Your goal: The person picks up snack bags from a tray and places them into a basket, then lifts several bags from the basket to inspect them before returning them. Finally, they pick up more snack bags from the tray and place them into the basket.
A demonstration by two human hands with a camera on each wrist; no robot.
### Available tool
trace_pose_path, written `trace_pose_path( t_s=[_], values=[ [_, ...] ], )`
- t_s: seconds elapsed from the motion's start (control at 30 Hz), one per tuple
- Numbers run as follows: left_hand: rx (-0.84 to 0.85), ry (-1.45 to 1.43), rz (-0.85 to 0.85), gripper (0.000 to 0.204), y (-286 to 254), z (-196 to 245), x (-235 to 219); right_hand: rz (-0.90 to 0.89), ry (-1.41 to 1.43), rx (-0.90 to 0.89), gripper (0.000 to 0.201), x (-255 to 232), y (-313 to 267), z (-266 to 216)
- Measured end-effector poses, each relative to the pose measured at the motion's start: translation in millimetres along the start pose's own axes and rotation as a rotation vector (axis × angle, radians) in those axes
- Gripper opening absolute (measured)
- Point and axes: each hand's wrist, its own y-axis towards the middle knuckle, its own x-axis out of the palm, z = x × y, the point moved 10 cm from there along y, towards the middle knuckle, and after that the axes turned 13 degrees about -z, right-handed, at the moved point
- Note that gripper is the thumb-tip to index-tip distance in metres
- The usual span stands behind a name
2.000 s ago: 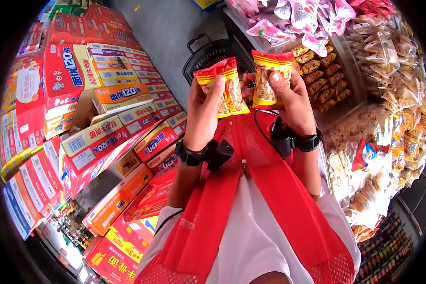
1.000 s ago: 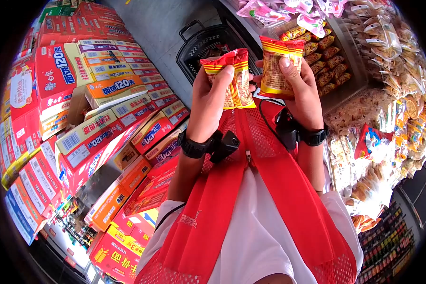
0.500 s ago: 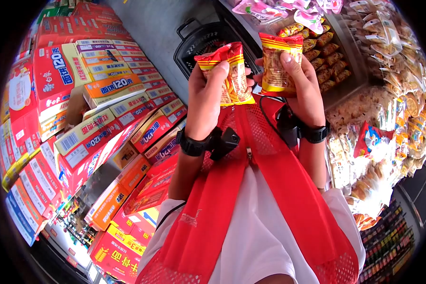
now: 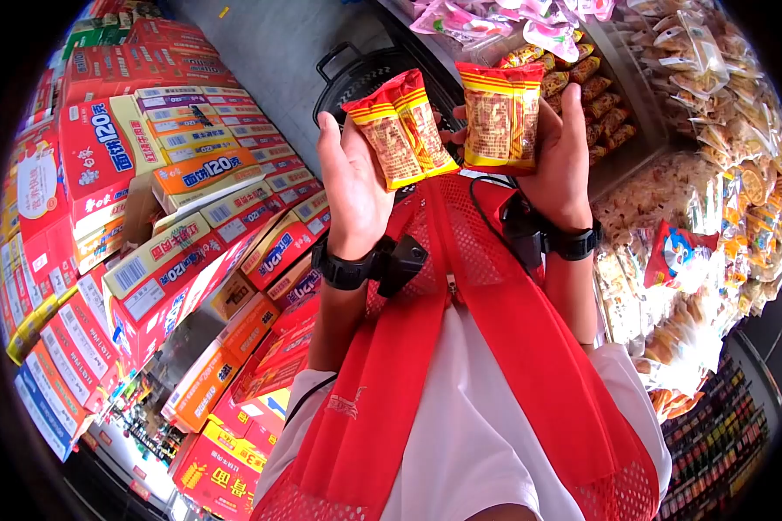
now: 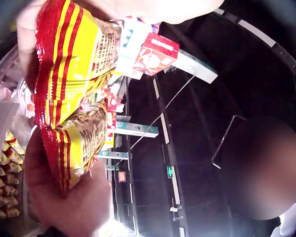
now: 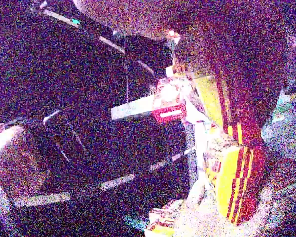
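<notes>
Two red and yellow snack packets with see-through fronts are held up side by side, a small gap between them in the head view. The left packet (image 4: 401,130) lies against the fingers of the left hand (image 4: 354,187), whose thumb stands straight, off the packet. My right hand (image 4: 565,165) supports the right packet (image 4: 501,117) from behind, its thumb also raised clear. Most fingers are hidden behind the packets. In the left wrist view the packets' crimped red edges nearly meet. Heavy noise blurs the right wrist view, where a packet (image 6: 232,182) shows.
Beyond the hands sits a black basket (image 4: 369,74) on the floor. Stacked noodle boxes (image 4: 182,260) fill the left side. To the right are a tray of similar small packets (image 4: 613,122), pink packages (image 4: 460,22) and heaps of bagged snacks (image 4: 712,95).
Both thumbs have lifted off the packet fronts and now point up and outward. The left packet has tilted and shows more of its front; both packets have moved slightly left in the head view.
</notes>
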Motion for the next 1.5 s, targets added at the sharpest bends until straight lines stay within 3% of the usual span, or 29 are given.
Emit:
trace_pose_path(
  t_s=[0.33, 0.5, 0.7, 1.23, 1.5],
  values=[
    [-0.007, -0.060, -0.028, 0.086, -0.8, -0.6, 1.8, -0.002, 0.034, 0.026, 0.087, 2.8, -0.1, 0.5],
    [0.012, 0.018, -0.024, 0.085, -0.6, 0.4, -2.3, -0.092, 0.021, 0.026, 0.087, 11.2, 0.6, 0.0],
    [0.056, -0.064, -0.032, 0.077, -1.8, 5.9, 2.4, 0.018, -0.039, -0.017, 0.086, -0.7, 3.6, 0.8],
    [0.056, -0.067, -0.022, 0.075, -4.0, 5.7, 1.0, -0.038, -0.077, -0.004, 0.080, 9.5, 4.3, -1.4],
    [-0.027, 0.046, -0.105, 0.063, -4.7, 4.3, 8.9, -0.007, -0.209, -0.030, 0.058, 11.7, 0.9, -3.2]
  ],
)
